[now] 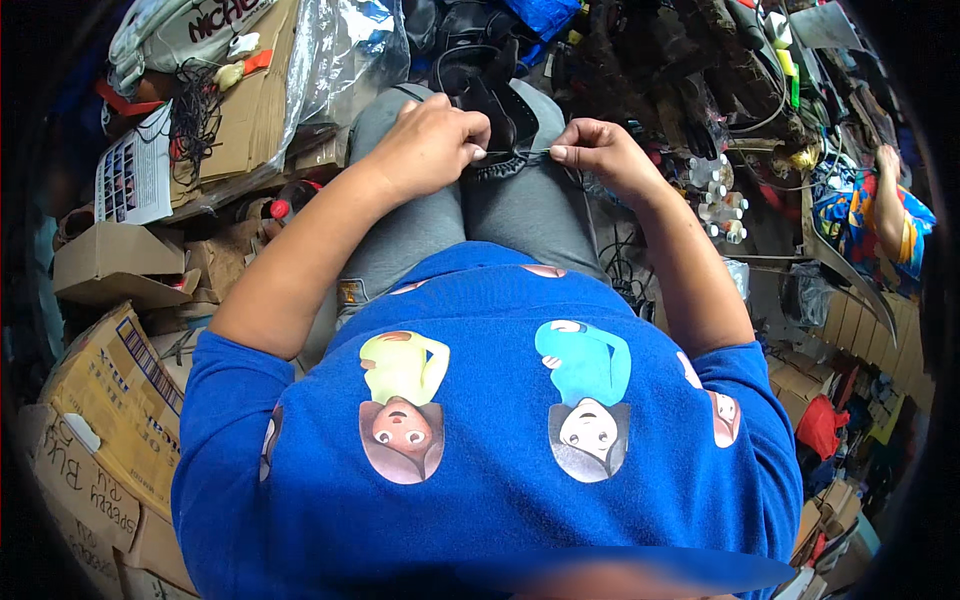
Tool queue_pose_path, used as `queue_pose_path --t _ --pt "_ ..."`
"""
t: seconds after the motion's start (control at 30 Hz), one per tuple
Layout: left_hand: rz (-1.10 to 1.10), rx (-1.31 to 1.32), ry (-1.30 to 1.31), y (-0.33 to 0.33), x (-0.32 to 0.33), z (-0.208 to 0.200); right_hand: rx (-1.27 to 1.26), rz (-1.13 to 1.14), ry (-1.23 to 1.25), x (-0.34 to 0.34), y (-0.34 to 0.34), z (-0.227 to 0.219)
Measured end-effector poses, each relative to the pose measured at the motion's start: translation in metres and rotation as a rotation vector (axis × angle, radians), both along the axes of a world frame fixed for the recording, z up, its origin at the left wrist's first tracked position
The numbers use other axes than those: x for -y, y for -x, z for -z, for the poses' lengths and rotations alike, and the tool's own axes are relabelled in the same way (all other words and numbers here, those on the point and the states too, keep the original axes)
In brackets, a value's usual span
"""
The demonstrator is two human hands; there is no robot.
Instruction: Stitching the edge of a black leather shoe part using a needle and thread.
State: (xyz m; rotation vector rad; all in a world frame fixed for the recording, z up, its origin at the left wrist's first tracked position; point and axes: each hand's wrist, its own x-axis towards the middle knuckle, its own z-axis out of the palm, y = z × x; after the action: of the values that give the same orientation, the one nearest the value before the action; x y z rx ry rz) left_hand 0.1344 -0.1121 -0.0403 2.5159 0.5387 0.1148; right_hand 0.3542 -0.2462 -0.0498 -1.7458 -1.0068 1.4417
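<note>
A black shoe upper (513,118) with small holes along its edge rests between my grey-trousered thighs. Its near edge (497,168) looks gathered or stitched. My left hand (440,145) is at its left side, thumb and fingers pinched together; whatever lies between them is too small to make out. On the other side, my right hand (600,155) pinches what looks like a thin dark thread (540,153) running from the shoe upper. Both hands are close to the near edge, a short gap apart.
Cardboard boxes (115,262) and flat cardboard (245,110) under clear plastic crowd my left. Small bottles (722,195) stand to my right, beside dark cluttered materials and cables. Farther right is another person's arm (887,205) in a colourful sleeve. A curved dark strip (860,280) juts out nearby.
</note>
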Motion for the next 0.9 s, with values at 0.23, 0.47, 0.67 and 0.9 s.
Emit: queue_pose_path --t 0.23,0.47,0.67,0.9 --pt "0.03 -0.019 0.246 -0.019 0.001 0.009 0.033 0.039 -0.086 0.017 0.007 0.008" --pt "0.225 0.009 0.099 -0.02 -0.001 0.01 0.331 0.01 -0.344 0.022 -0.014 -0.022" --pt "0.216 0.099 -0.037 -0.019 -0.001 0.019 0.983 -0.016 -0.377 -0.004 -0.016 -0.015" --pt "0.218 0.112 -0.063 -0.006 -0.003 0.02 1.229 -0.697 -0.399 -0.015 0.044 -0.032"
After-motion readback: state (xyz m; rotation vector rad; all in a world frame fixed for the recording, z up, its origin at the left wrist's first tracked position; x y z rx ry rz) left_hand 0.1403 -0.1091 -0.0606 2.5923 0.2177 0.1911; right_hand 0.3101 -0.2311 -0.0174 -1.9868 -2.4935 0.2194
